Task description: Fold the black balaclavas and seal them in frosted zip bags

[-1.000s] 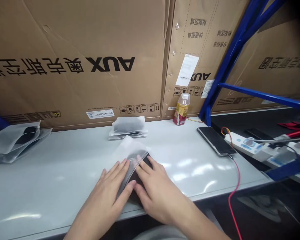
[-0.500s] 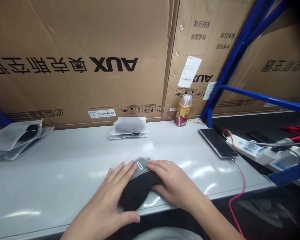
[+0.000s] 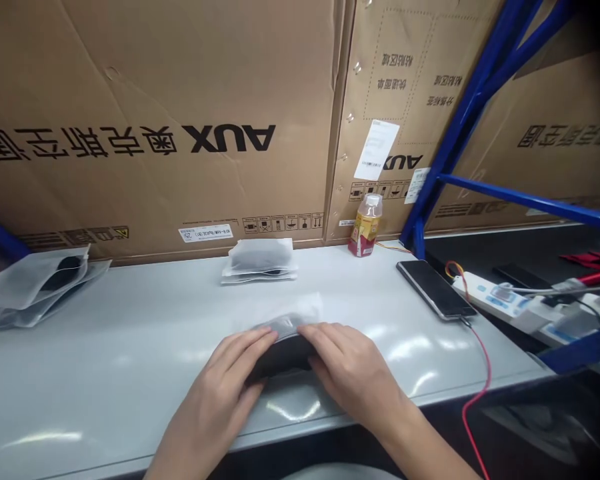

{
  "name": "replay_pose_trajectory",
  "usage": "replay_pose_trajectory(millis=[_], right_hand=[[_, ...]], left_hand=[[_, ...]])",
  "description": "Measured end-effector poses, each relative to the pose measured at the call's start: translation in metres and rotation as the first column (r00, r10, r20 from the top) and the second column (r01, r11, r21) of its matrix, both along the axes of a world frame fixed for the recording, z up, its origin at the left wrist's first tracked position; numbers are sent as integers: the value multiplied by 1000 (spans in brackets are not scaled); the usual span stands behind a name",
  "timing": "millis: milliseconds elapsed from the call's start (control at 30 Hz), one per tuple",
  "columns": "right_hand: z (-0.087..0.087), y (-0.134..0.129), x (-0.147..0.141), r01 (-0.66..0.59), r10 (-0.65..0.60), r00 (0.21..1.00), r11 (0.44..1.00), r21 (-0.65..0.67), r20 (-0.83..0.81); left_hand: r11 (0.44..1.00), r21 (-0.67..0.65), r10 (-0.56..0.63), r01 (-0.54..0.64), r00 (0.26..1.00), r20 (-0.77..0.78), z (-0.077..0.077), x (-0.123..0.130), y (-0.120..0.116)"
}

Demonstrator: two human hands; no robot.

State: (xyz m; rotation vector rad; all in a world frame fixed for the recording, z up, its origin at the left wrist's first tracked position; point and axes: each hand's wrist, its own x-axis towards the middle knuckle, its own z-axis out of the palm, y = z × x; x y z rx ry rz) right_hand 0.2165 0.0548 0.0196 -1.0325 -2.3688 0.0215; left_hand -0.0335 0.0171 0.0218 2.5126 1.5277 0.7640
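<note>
Just beyond the table's front edge, my left hand [image 3: 225, 380] and my right hand [image 3: 350, 367] grip a soft black item with a grey upper part [image 3: 285, 357]. It bows up in the middle between them. Fingertips press on its top from both sides while the thumbs are tucked under or behind it. Its exact kind cannot be made out. A pale translucent patch shows behind it, perhaps a bag or a reflection. Farther back lies a small stack of frosted pouches [image 3: 261, 257] with dark contents.
More frosted pouches [image 3: 30, 283] lie at the left of the table [image 3: 105, 373]. A drink bottle [image 3: 365, 227], a phone [image 3: 436, 288] on a red cable [image 3: 489, 373] and a power strip [image 3: 495, 293] are on the right. Large cartons [image 3: 155, 80] and a blue rack [image 3: 455, 133] stand behind.
The black item has been raised and bent into an arch, its grey mark now out of sight. Both hands have closed in on it, and my left thumb has moved in under it.
</note>
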Motion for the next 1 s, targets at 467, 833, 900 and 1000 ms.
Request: replay_pose_trajectory(millis=[467,833,900,1000], right_hand=[[5,7,4,133,-132,991,988,-73,13],[10,2,32,-74,6,985,920,-386,-174],[4,4,27,-43,-31,976,942,-333,-216],[-3,7,17,16,-74,966,973,-228,-247]], left_hand=[[989,111,83,-93,993,88,-3,17,4],[987,-67,155,-147,978,143,-13,9,3],[983,-14,183,-184,960,213,-14,17,4],[966,64,223,-250,935,277,-12,24,2]])
